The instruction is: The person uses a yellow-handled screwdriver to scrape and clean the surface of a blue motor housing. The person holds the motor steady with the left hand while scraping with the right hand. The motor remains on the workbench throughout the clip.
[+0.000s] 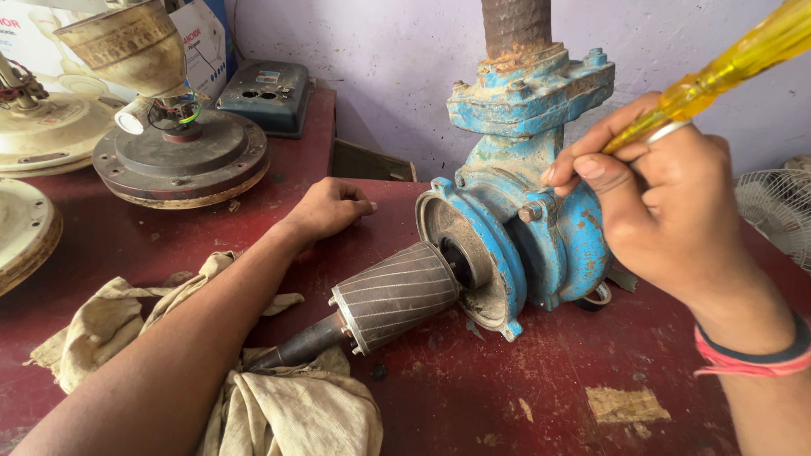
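Note:
A blue, rusty pump housing [541,211] stands on the dark red table [524,388], with a rusty pipe [515,25] rising from its top. A grey ribbed rotor [393,295] on a shaft sticks out of its round opening toward the lower left. My right hand [659,203] grips a screwdriver with a clear yellow handle [726,63], its tip hidden against the housing's upper side. My left hand [331,207] rests as a loose fist on the table, left of the housing, holding nothing. The left forearm lies over a dirty beige cloth [287,405].
Ceiling fan motors [182,156] and cream fan parts [34,127] sit at the back left. A dark blue-grey metal cover [266,97] lies by the wall. A white fan grille [781,211] shows at the right edge. A box sits behind the table.

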